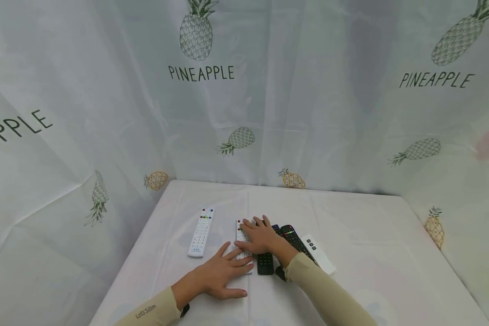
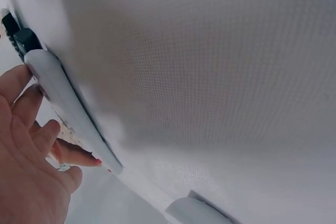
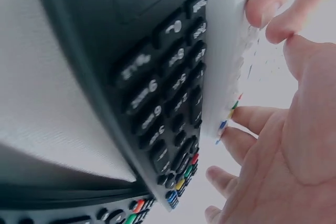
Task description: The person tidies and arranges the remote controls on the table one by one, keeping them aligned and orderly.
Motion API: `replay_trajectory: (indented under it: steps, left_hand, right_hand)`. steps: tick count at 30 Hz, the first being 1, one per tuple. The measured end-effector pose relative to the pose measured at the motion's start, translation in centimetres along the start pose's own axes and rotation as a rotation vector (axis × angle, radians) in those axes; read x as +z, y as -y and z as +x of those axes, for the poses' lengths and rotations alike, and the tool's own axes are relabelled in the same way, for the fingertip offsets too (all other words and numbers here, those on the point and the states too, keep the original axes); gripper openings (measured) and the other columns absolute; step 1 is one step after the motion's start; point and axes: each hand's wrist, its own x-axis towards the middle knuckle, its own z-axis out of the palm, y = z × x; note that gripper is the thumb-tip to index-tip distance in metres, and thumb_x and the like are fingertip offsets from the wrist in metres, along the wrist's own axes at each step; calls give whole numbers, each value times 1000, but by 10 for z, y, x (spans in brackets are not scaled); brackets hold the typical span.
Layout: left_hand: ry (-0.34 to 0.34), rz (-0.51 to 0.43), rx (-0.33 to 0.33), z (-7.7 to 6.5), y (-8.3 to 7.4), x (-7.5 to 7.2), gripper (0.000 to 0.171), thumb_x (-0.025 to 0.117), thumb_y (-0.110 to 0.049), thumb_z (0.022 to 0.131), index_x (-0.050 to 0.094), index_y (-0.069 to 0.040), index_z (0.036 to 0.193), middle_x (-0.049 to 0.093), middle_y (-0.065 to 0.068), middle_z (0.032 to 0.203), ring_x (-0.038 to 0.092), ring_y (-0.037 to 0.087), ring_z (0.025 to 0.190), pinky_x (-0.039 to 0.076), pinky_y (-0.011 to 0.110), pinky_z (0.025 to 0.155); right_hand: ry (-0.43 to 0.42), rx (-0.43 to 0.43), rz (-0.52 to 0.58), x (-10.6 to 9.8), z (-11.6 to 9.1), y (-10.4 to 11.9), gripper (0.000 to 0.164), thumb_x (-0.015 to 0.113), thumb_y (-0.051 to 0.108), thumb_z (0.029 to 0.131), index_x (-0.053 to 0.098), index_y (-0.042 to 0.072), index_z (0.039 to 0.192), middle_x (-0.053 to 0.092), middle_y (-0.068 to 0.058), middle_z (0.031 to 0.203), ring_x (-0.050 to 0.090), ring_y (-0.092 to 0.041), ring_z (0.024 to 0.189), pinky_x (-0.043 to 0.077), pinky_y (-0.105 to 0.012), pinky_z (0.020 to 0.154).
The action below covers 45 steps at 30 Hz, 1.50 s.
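Observation:
A white remote control (image 1: 241, 235) with many small buttons lies lengthwise in the middle of the table, partly hidden under both hands. My left hand (image 1: 224, 274) reaches in from the lower left, fingers spread and touching its near part. Over its upper part, my right hand (image 1: 258, 237) lies with extended fingers resting on the buttons. In the left wrist view, fingertips meet the long side of this white remote (image 2: 68, 100). Right beside it is a black remote (image 1: 265, 265), seen close up with its number keys in the right wrist view.
Another white remote (image 1: 201, 233) lies apart on the left. To the right, a black remote (image 1: 295, 240) slants under the right forearm, next to a white remote (image 1: 318, 254) with few buttons. A pineapple-print curtain (image 1: 309, 113) surrounds the white-covered table (image 1: 371, 226).

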Motion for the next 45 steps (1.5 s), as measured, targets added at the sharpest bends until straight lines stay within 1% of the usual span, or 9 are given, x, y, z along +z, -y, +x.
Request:
replay_trajectory:
  steps: [5, 11, 17, 21, 25, 29, 35, 40, 45]
  left_hand:
    - [-3, 1, -3, 0, 1, 1, 70, 30, -69, 97, 40, -27, 152, 36, -6, 159, 22, 29, 152, 19, 68, 114]
    - [-2, -26, -29, 0, 6, 0, 67, 33, -66, 98, 41, -26, 152, 36, -6, 159, 21, 28, 152, 17, 69, 114]
    - [-17, -6, -43, -2, 12, 1, 73, 27, -72, 96, 43, -26, 151, 39, -6, 158, 23, 28, 152, 21, 69, 113]
    - [-32, -16, -56, -3, 15, -2, 72, 29, -71, 97, 43, -25, 151, 39, -6, 158, 22, 26, 152, 20, 68, 114]
    - [-31, -37, -70, -5, 15, 0, 68, 35, -67, 97, 44, -25, 150, 39, -6, 157, 23, 26, 152, 19, 69, 113]
    - [-27, -47, -53, -8, 14, 4, 67, 36, -65, 98, 43, -25, 151, 39, -6, 158, 24, 26, 152, 21, 70, 112]
    - [-48, -17, -56, -9, 14, 6, 67, 34, -66, 98, 45, -25, 150, 40, -6, 157, 26, 26, 151, 23, 69, 111]
    - [-27, -34, -72, -10, 15, 4, 69, 32, -67, 98, 45, -24, 150, 39, -6, 157, 24, 26, 151, 21, 69, 113]
    - [-45, -40, -75, -13, 15, 1, 68, 35, -65, 98, 47, -22, 148, 42, -3, 156, 27, 28, 150, 22, 69, 112]
  right_hand:
    - [14, 7, -15, 0, 4, 3, 72, 34, 67, 98, 36, 22, 154, 35, 2, 160, 28, -33, 149, 13, -60, 120]
    - [14, 35, -4, -6, 9, 9, 70, 37, 65, 98, 38, 22, 153, 36, 1, 160, 29, -35, 148, 14, -61, 120]
    - [11, 39, 12, -14, 14, 16, 69, 38, 65, 98, 41, 21, 152, 39, 0, 158, 31, -35, 147, 13, -61, 120]
    - [2, 56, 11, -17, 21, 17, 69, 41, 65, 97, 42, 22, 151, 39, 0, 158, 32, -35, 147, 13, -61, 120]
    - [-20, 71, 1, -9, 26, 19, 67, 41, 64, 98, 41, 23, 151, 39, 0, 158, 33, -35, 146, 14, -61, 119]
    - [-4, 82, -25, 2, 27, 21, 67, 38, 64, 99, 38, 24, 153, 35, 1, 160, 32, -33, 147, 13, -62, 119]
    - [-39, 86, -44, 0, 23, 24, 65, 40, 62, 99, 41, 23, 151, 40, 1, 158, 37, -33, 144, 18, -61, 118]
    - [-24, 88, -16, -3, 24, 27, 65, 41, 61, 99, 40, 22, 152, 38, 1, 159, 36, -33, 145, 17, -61, 119]
    - [-24, 99, -9, -1, 27, 28, 66, 41, 62, 99, 40, 23, 152, 36, 2, 160, 34, -34, 146, 17, -61, 119]
